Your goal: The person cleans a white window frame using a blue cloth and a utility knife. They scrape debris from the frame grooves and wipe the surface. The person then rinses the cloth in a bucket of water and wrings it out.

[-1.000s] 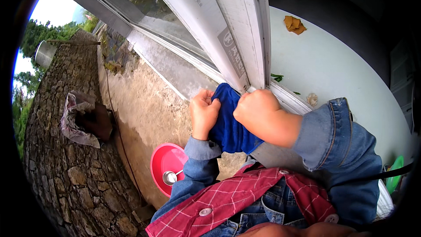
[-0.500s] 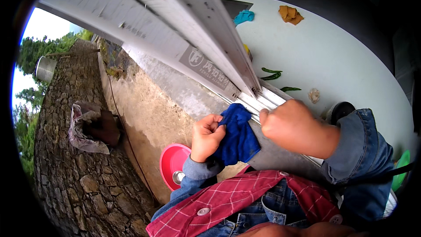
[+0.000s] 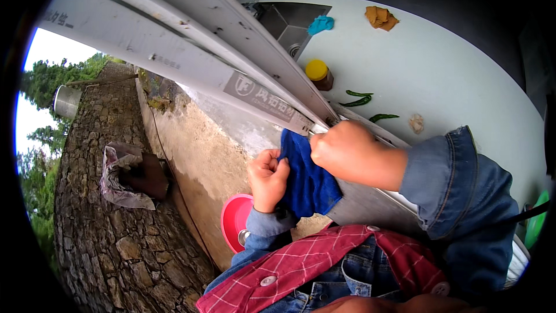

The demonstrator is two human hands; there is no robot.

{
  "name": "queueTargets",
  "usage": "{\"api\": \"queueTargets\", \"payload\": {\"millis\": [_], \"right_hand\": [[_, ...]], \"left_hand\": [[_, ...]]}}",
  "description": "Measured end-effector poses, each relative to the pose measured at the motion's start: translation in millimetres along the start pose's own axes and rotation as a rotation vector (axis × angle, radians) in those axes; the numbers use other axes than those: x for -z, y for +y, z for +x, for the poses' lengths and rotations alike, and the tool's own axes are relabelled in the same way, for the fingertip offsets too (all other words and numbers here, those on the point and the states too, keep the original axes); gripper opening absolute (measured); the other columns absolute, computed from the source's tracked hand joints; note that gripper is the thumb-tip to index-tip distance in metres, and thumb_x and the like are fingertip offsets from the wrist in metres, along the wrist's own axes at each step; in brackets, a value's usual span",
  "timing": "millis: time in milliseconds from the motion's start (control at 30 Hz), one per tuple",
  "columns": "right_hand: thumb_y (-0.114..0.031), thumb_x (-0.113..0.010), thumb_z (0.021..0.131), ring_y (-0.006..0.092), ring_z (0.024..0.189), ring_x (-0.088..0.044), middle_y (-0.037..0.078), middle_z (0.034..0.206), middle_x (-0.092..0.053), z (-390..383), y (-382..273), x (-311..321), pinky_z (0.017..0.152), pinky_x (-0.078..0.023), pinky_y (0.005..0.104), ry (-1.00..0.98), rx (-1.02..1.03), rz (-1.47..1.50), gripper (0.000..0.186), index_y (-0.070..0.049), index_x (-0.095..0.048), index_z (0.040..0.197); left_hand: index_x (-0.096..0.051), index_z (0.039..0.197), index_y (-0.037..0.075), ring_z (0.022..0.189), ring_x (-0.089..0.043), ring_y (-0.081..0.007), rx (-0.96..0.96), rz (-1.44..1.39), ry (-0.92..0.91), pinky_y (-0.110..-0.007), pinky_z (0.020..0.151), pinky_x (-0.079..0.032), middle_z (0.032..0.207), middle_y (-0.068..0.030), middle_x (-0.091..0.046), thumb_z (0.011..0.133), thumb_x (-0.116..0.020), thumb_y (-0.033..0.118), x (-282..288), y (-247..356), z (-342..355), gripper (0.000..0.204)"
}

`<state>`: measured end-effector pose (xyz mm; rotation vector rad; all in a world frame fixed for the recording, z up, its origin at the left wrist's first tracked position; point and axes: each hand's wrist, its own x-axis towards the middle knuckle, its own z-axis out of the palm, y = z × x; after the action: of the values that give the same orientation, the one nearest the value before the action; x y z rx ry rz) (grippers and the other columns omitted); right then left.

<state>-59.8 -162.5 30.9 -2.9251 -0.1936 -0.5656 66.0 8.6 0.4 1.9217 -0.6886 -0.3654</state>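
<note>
My left hand [image 3: 268, 181] pinches a crumpled blue cloth [image 3: 306, 188] by its upper left edge, beside the white window frame. My right hand [image 3: 350, 152] is closed in a fist over the cloth's upper right part, at the window track [image 3: 382, 193]; what its fingers hold is hidden. Just above both hands, the white frame members [image 3: 197, 69] slant from upper left down to the sill, over a pale concrete ledge [image 3: 223, 119].
Right: white counter [image 3: 463, 98] with steel sink [image 3: 284, 20], turquoise cloth [image 3: 321, 24], brown cloth [image 3: 380, 18], yellow-lidded jar [image 3: 319, 74], green chillies [image 3: 358, 100], small pale lump [image 3: 416, 123]. Left: stone wall [image 3: 127, 255], cloth-draped object [image 3: 124, 177], red basin [image 3: 229, 225], metal tank [image 3: 68, 102].
My view has shifted, bringing the sink and jar into sight. My right hand moved right along the track half a second ago and is now back left on the cloth, which my left hand still grips.
</note>
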Motion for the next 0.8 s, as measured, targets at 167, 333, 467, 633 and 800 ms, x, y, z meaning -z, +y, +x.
{"api": "queueTargets", "payload": {"millis": [167, 333, 467, 633, 800], "right_hand": [[-0.011, -0.062, 0.06, 0.0228, 0.048, -0.062, 0.01, 0.055, -0.058, -9, 0, 10, 0.039, -0.046, 0.0358, -0.052, -0.028, -0.039, 0.01, -0.002, -0.059, 0.063], [-0.012, -0.061, 0.062, 0.0206, 0.049, -0.062, 0.008, 0.055, -0.059, 1, -5, -11, 0.04, -0.047, 0.0345, 0.035, -0.069, -0.096, 0.009, -0.003, -0.059, 0.063], [-0.011, -0.061, 0.062, 0.0219, 0.048, -0.062, 0.01, 0.054, -0.059, 0, 1, 3, 0.04, -0.047, 0.0345, -0.042, 0.014, -0.079, 0.009, -0.003, -0.058, 0.065], [-0.009, -0.06, 0.062, 0.0247, 0.047, -0.06, 0.011, 0.05, -0.056, -21, 11, 31, 0.04, -0.046, 0.0358, -0.026, 0.024, 0.011, 0.008, -0.002, -0.057, 0.065], [-0.008, -0.059, 0.063, 0.0248, 0.047, -0.06, 0.01, 0.05, -0.055, -9, 5, -1, 0.04, -0.046, 0.036, 0.018, -0.018, 0.023, 0.007, -0.002, -0.056, 0.064]], "left_hand": [[-0.059, 0.085, -0.002, 0.048, -0.032, -0.0006, -0.032, -0.037, -0.106, -0.021, 0.044, -0.026, 0.053, 0.0079, -0.04, 0.077, -0.062, -0.003, -1, -5, -7, 0.008], [-0.059, 0.085, -0.001, 0.048, -0.032, -0.0001, 0.041, -0.179, -0.063, -0.02, 0.044, -0.026, 0.054, 0.0089, -0.04, 0.078, -0.06, -0.004, -9, -6, 3, 0.007], [-0.059, 0.085, -0.002, 0.048, -0.032, -0.0005, -0.058, -0.04, -0.067, -0.02, 0.044, -0.027, 0.052, 0.0081, -0.039, 0.077, -0.062, -0.003, -1, -8, 1, 0.009], [-0.06, 0.086, -0.003, 0.049, -0.032, -0.001, -0.101, -0.033, -0.164, -0.021, 0.045, -0.028, 0.052, 0.0075, -0.039, 0.076, -0.062, -0.004, 3, -6, -9, 0.011], [-0.06, 0.088, -0.003, 0.05, -0.033, -0.0002, 0.032, -0.177, -0.091, -0.02, 0.045, -0.028, 0.054, 0.0088, -0.041, 0.078, -0.06, -0.003, -8, -2, -4, 0.009]]}}
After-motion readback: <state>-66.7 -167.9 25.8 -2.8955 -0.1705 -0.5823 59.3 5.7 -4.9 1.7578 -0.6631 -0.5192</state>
